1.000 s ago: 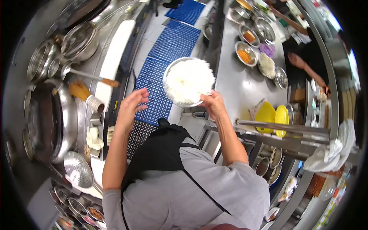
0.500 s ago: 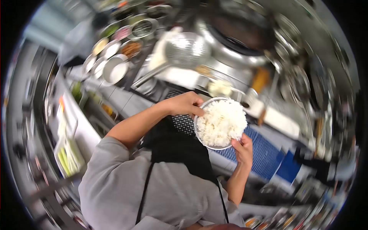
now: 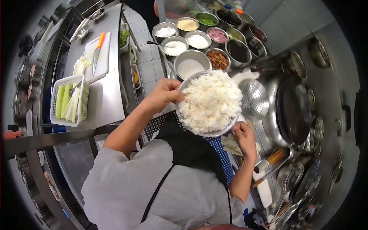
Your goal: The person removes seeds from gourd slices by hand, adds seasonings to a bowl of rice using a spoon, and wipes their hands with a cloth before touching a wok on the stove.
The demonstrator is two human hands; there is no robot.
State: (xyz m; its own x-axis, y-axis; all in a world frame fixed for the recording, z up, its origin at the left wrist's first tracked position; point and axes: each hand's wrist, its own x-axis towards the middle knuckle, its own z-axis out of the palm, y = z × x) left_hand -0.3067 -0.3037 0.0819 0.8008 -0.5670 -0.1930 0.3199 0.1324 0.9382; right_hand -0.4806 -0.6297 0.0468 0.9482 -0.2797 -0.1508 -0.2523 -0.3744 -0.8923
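A metal bowl (image 3: 214, 133) heaped with white cooked rice (image 3: 211, 101) is held up in front of my black apron. My left hand (image 3: 165, 95) grips its left rim, thumb on the upper side and the other fingers hidden below. At the lower right rim, my right hand (image 3: 244, 138) has its thumb and fingers closed on the edge. Just beyond the bowl stands a metal container of white contents (image 3: 189, 68). A perforated strainer ladle (image 3: 255, 99) lies to the right of the rice.
Several seasoning containers, one with brown pieces (image 3: 217, 60), fill the far counter. A dark wok (image 3: 295, 111) sits at the right. On the left table are a cutting board (image 3: 102, 66), an orange-handled knife (image 3: 99, 51) and a white basket (image 3: 82, 109) of green vegetables. Another person's dark clothing (image 3: 143, 9) shows behind.
My view and body have turned left, so the seasoning containers are now ahead and the wok is at the right. The rice bowl has come along in both hands and appears larger.
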